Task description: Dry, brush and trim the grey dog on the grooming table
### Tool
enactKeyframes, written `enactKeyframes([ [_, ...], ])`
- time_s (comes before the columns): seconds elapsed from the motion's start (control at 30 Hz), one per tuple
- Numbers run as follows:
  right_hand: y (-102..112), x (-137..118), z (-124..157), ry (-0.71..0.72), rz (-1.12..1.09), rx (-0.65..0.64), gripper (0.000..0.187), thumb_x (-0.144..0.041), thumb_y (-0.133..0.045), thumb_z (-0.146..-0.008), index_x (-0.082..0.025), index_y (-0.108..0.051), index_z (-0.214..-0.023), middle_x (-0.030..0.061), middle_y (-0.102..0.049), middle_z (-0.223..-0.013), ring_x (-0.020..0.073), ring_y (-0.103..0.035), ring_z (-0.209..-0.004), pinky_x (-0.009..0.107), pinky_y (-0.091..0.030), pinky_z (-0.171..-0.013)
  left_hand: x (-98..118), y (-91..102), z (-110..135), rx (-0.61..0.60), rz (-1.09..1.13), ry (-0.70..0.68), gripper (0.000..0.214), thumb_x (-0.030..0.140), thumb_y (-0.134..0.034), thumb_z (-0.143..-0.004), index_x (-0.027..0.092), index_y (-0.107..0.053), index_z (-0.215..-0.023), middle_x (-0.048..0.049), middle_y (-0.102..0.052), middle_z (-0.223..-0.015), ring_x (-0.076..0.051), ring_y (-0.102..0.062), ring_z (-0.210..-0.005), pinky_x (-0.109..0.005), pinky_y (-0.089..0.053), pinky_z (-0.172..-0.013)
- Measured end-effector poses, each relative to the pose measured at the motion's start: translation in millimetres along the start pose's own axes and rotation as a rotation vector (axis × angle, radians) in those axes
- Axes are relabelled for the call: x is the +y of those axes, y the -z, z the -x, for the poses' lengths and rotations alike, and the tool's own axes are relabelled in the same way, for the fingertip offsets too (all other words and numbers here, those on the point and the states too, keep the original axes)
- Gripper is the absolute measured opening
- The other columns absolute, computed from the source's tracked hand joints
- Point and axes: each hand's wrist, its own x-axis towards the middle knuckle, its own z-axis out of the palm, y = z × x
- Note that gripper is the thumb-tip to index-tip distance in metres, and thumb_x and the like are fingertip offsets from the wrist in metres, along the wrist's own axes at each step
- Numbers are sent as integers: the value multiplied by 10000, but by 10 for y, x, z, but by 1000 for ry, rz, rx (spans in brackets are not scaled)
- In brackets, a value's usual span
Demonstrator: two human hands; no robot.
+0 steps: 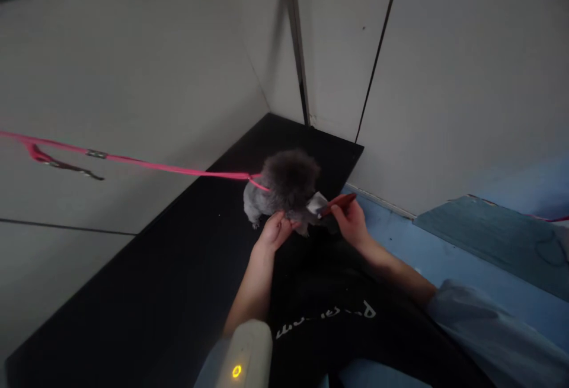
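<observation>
A small grey fluffy dog [291,180] is on the black table [186,293], with a pink lead [178,167] around its neck. My left hand [276,231] is closed at the dog's front, on what looks like a foreleg; the fingertips are partly hidden in the fur. In my right hand [353,222] is a brush with a reddish-brown handle and a pale head [317,203]. Its head is against the fur on the dog's right-hand side in the view. The bristles cannot be made out.
The pink lead runs taut to the left edge, with a loose strap [66,166] hanging from it. Pale walls [146,80] meet behind the table. On the right are a blue floor [453,263] and a grey-green board [489,234]. A white device [249,352] glows yellow below.
</observation>
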Motion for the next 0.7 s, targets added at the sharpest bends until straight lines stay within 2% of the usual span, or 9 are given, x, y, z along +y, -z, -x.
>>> enactKeyframes([
  [0.03,-17,11,16,16,-11,0,147,-344,-559,-844,-224,-550,-927,37,-655,-872,174,-638,-813,338,-518,-813,-2,4,13,9,-1,6,332,302,-639,-808,91,-655,-1063,-144,-718,-1004,-265,-670,-935,-416,-465,-901],
  [0.17,-73,62,60,-34,-99,-196,162,-363,-584,-823,-226,-558,-906,45,-668,-884,183,-647,-833,341,-522,-815,32,-6,81,80,9,39,292,353,-576,-832,112,-683,-958,-114,-725,-930,-245,-661,-888,-399,-456,-913],
  [0.2,-59,78,55,-54,-96,-165,172,-375,-582,-818,-227,-552,-899,43,-663,-882,183,-642,-828,342,-522,-811,51,-15,105,74,11,57,320,376,-550,-845,118,-683,-979,-115,-724,-952,-250,-658,-904,-403,-455,-909],
  [0.3,17,113,45,-23,-49,98,173,-390,-554,-836,-235,-531,-910,34,-644,-862,178,-627,-816,344,-512,-813,99,-48,170,38,10,87,365,395,-485,-882,148,-663,-1083,-115,-704,-1074,-270,-631,-1025,-427,-441,-927],
  [0.33,25,119,54,4,-41,113,165,-385,-553,-841,-238,-533,-913,34,-645,-861,178,-628,-820,345,-510,-818,106,-59,185,41,13,87,353,387,-478,-888,159,-663,-1084,-107,-702,-1078,-270,-621,-1051,-428,-438,-934],
  [0.47,-49,145,105,-3,-81,-213,165,-378,-599,-811,-238,-565,-891,45,-673,-848,191,-651,-798,351,-524,-793,97,-91,226,56,21,98,312,395,-496,-885,163,-688,-969,-96,-715,-924,-261,-641,-976,-418,-457,-909],
  [0.5,-56,158,106,-23,-91,-218,178,-383,-603,-804,-236,-565,-896,46,-674,-850,195,-652,-797,356,-527,-791,95,-97,236,46,23,95,316,402,-498,-883,159,-688,-956,-98,-714,-913,-263,-644,-963,-423,-458,-909],
  [0.63,21,203,113,33,-74,138,172,-376,-579,-831,-236,-543,-926,54,-658,-900,200,-634,-868,379,-511,-859,90,-103,260,10,25,71,269,328,-500,-883,171,-673,-1017,-95,-711,-1046,-263,-629,-1049,-444,-433,-955],
  [0.7,32,199,137,83,-71,72,159,-360,-599,-830,-237,-553,-921,53,-665,-892,198,-639,-867,372,-514,-857,83,-94,252,26,31,74,241,296,-528,-869,158,-680,-995,-96,-718,-1039,-255,-641,-1035,-429,-434,-961],
])
